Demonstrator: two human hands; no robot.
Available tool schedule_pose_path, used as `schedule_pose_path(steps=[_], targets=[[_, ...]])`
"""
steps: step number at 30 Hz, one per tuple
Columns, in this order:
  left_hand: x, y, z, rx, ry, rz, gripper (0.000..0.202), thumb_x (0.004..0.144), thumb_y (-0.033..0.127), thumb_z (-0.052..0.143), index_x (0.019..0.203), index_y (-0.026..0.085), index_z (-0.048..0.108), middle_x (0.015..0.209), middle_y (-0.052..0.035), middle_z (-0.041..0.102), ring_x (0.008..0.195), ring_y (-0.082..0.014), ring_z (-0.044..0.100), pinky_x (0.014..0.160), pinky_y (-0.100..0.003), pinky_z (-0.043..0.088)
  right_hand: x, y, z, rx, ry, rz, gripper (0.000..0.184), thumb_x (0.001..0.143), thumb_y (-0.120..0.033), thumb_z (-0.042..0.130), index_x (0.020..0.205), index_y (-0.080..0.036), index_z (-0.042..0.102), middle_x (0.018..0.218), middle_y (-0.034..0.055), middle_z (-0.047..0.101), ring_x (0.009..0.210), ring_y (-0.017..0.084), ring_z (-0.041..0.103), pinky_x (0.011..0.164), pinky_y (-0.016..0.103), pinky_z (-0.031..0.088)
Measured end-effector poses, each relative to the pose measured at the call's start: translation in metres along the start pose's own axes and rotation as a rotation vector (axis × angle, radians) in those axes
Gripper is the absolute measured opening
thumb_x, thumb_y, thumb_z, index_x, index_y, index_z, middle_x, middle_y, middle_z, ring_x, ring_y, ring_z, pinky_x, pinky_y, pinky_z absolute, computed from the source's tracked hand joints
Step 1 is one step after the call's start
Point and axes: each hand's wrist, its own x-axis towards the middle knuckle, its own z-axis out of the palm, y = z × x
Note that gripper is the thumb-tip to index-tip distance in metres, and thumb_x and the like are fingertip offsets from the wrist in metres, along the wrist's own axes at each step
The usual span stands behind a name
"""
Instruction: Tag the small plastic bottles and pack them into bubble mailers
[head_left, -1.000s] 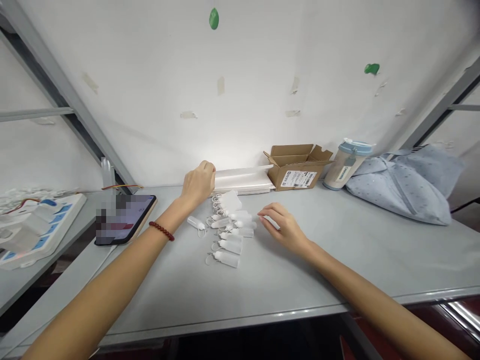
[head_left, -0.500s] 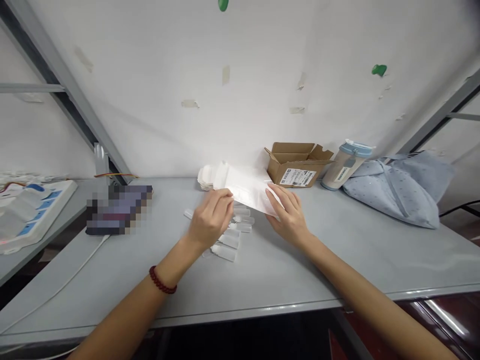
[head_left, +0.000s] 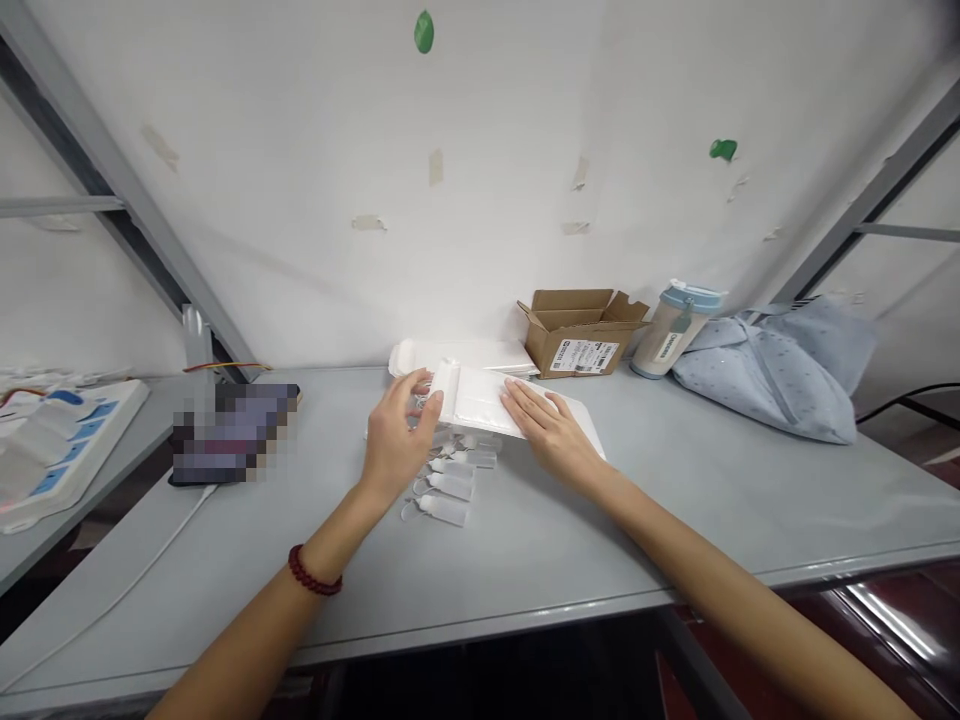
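Observation:
A white padded mailer envelope [head_left: 480, 395] lies tilted over several small clear plastic squeeze bottles [head_left: 452, 487], covering part of them. My right hand [head_left: 551, 430] rests flat on top of it, fingers stretched out. At the envelope's left, folded end is my left hand [head_left: 397, 425], its fingers curved and apart from the thumb. The thumb is close to the envelope's edge; whether it touches cannot be made out. Behind it, against the wall, a stack of similar white envelopes [head_left: 405, 355] is partly hidden. The bottles have loops at their cap ends.
An open cardboard box [head_left: 585, 345] stands at the back, with a tumbler [head_left: 675, 330] and a light blue cloth bag [head_left: 765, 385] to its right. On the left are a blurred dark device [head_left: 236, 435] with a white cable [head_left: 127, 570], and a power strip [head_left: 75, 440].
The envelope has come down lower and flatter. My left hand has loosened its pinch and spread its fingers; my right hand has moved from the envelope's right edge to flat on top.

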Motion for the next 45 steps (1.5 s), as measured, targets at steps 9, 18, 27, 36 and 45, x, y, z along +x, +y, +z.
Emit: schedule_pose_path(steps=[9, 18, 27, 36, 45], targets=[[0.002, -0.004, 0.002, -0.592, -0.408, -0.561, 0.036, 0.066, 0.035, 0.068, 0.095, 0.013, 0.067, 0.08, -0.0066, 0.07, 0.072, -0.0197, 0.063, 0.065, -0.03, 0.048, 0.002, -0.012, -0.015, 0.053, 0.006, -0.024, 0.064, 0.08, -0.01, 0.045, 0.14, -0.016, 0.024, 0.145, 0.0184, 0.026, 0.135, 0.029, 0.021, 0.097, 0.056, 0.028], [-0.018, 0.009, 0.022, -0.481, -0.596, -0.371, 0.023, 0.068, 0.037, 0.066, 0.071, 0.015, 0.062, 0.065, 0.0001, 0.061, 0.064, -0.0154, 0.057, 0.059, -0.026, 0.044, 0.002, -0.021, -0.024, 0.155, -0.07, 0.059, 0.1, 0.06, -0.045, 0.063, 0.143, -0.015, 0.015, 0.144, 0.0239, 0.018, 0.132, 0.038, 0.015, 0.098, 0.062, 0.015], [-0.022, 0.004, 0.027, -0.271, -0.42, -0.278, 0.039, 0.069, 0.04, 0.063, 0.052, 0.017, 0.037, 0.05, 0.0065, 0.032, 0.047, -0.0068, 0.032, 0.046, -0.021, 0.024, 0.003, -0.02, -0.023, 0.157, 0.011, 0.043, 0.092, 0.062, -0.043, 0.06, 0.14, -0.018, 0.018, 0.129, 0.0197, 0.036, 0.118, 0.036, 0.034, 0.096, 0.058, 0.021], [0.004, 0.002, -0.001, -0.137, -0.467, -0.237, 0.026, 0.072, 0.04, 0.058, 0.063, 0.016, 0.063, 0.056, 0.0, 0.058, 0.049, -0.0116, 0.049, 0.049, -0.022, 0.038, 0.004, -0.014, -0.015, 0.206, 0.306, 0.028, 0.068, 0.07, -0.022, 0.057, 0.132, -0.019, 0.027, 0.113, 0.0148, 0.051, 0.103, 0.03, 0.048, 0.083, 0.044, 0.037], [0.04, -0.044, -0.065, 0.244, -0.704, -0.371, 0.025, 0.051, 0.025, 0.065, 0.076, 0.019, 0.071, 0.074, -0.0034, 0.067, 0.056, -0.0159, 0.055, 0.044, -0.021, 0.038, 0.006, -0.003, -0.012, 0.478, 0.177, 0.218, 0.047, 0.07, -0.021, 0.058, 0.115, -0.019, 0.044, 0.112, 0.0114, 0.054, 0.105, 0.027, 0.049, 0.087, 0.042, 0.041]])
